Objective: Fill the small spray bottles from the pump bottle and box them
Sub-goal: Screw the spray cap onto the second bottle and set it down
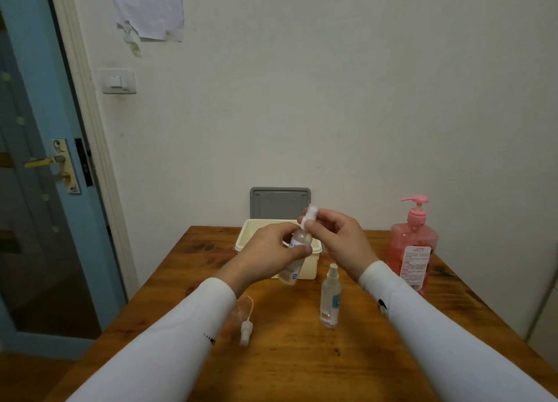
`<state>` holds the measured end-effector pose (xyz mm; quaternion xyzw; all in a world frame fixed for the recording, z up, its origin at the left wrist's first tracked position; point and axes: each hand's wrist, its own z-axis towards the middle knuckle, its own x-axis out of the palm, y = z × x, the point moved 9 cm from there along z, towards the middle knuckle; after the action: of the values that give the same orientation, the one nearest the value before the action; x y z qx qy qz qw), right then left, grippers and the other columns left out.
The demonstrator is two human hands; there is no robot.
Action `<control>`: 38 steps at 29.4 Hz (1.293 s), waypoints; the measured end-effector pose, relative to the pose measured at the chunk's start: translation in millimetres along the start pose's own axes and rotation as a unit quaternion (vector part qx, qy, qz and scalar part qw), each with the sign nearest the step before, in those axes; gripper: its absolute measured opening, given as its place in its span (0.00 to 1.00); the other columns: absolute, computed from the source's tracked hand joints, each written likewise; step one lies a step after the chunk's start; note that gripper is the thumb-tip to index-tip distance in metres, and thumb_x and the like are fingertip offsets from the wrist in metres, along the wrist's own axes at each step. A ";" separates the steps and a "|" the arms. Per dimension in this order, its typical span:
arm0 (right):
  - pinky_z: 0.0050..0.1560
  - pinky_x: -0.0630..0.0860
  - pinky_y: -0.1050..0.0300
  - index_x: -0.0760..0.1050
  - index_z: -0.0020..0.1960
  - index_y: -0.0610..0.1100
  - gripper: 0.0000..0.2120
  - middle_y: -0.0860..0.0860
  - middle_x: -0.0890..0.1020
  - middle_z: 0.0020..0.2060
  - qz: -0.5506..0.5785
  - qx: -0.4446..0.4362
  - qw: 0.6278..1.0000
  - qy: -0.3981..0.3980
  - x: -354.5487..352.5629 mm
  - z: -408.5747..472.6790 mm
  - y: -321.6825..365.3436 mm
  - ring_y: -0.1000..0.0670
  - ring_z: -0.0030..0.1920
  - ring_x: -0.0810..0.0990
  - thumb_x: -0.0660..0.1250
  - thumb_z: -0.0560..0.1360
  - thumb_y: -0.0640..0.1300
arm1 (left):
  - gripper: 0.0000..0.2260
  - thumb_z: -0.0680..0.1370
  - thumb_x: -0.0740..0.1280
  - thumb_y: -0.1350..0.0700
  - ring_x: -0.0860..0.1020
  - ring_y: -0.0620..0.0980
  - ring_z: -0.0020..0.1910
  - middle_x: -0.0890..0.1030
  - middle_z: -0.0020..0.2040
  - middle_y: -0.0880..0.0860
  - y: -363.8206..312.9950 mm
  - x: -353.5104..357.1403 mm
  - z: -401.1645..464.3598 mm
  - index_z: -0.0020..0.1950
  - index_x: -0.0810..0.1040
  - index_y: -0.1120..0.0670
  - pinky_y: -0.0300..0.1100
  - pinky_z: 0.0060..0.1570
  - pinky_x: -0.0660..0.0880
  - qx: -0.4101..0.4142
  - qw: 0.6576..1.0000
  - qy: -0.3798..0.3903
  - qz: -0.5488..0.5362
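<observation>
My left hand [273,249] grips a small clear spray bottle [294,259] around its body and holds it tilted above the table. My right hand [338,238] pinches that bottle's white spray cap [309,216] at the top. A second small spray bottle [330,297] stands upright on the table below my right wrist. A loose white spray head with its thin tube [246,330] lies by my left forearm. The pink pump bottle [415,244] stands at the right. Behind my hands sits the cream box [314,266], its grey lid [280,202] raised open against the wall.
The wooden table [290,356] is pushed against a white wall. A blue door with a brass handle [45,161] stands to the left, close to the table's left edge. A white cabinet edge [546,305] shows at the far right.
</observation>
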<state>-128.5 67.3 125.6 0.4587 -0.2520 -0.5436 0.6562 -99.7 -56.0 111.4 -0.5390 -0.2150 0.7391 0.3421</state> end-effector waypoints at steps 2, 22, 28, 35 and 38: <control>0.59 0.78 0.49 0.80 0.55 0.49 0.09 0.51 0.85 0.49 -0.012 0.011 1.000 -0.010 -3.8 1.4 -3.4 0.53 0.52 0.83 0.70 0.74 0.45 | 0.16 0.75 0.69 0.47 0.78 0.45 0.49 0.80 0.52 0.46 0.0 0.8 -0.3 0.61 0.76 0.48 0.41 0.48 0.79 0.000 1.000 -0.001 0.001; 0.53 0.77 0.61 0.72 0.67 0.52 0.19 0.56 0.79 0.46 -0.115 -0.017 0.993 0.018 -4.1 1.5 2.5 0.55 0.49 0.78 0.67 0.76 0.47 | 0.16 0.75 0.69 0.47 0.78 0.46 0.50 0.79 0.53 0.46 -0.8 3.1 -4.9 0.61 0.76 0.48 0.39 0.47 0.77 -0.001 1.000 0.020 0.023; 0.55 0.78 0.56 0.73 0.62 0.58 0.14 0.55 0.79 0.51 -0.169 -0.032 0.985 0.034 1.6 3.2 3.4 0.54 0.51 0.78 0.66 0.76 0.52 | 0.18 0.75 0.69 0.47 0.78 0.46 0.49 0.79 0.53 0.46 -3.1 6.2 -5.4 0.64 0.75 0.48 0.39 0.47 0.78 0.003 1.000 0.027 0.015; 0.56 0.74 0.63 0.69 0.70 0.51 0.22 0.55 0.79 0.53 -0.138 -0.013 0.989 0.057 0.5 2.9 1.6 0.59 0.53 0.77 0.66 0.77 0.45 | 0.15 0.75 0.69 0.47 0.77 0.45 0.49 0.79 0.52 0.46 0.8 1.7 -3.5 0.61 0.76 0.48 0.35 0.44 0.75 -0.004 0.999 0.019 0.030; 0.52 0.75 0.63 0.71 0.68 0.53 0.21 0.53 0.79 0.47 -0.153 -0.025 0.987 0.034 -1.7 4.6 3.7 0.55 0.49 0.77 0.68 0.75 0.49 | 0.17 0.75 0.69 0.47 0.78 0.45 0.49 0.79 0.53 0.46 -0.5 3.2 -3.0 0.63 0.76 0.48 0.36 0.45 0.76 -0.001 1.000 0.018 0.021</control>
<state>-131.0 67.4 131.1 0.4937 -0.1423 -0.6279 0.5847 -97.3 -53.5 108.7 -0.5570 -0.1984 0.7359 0.3299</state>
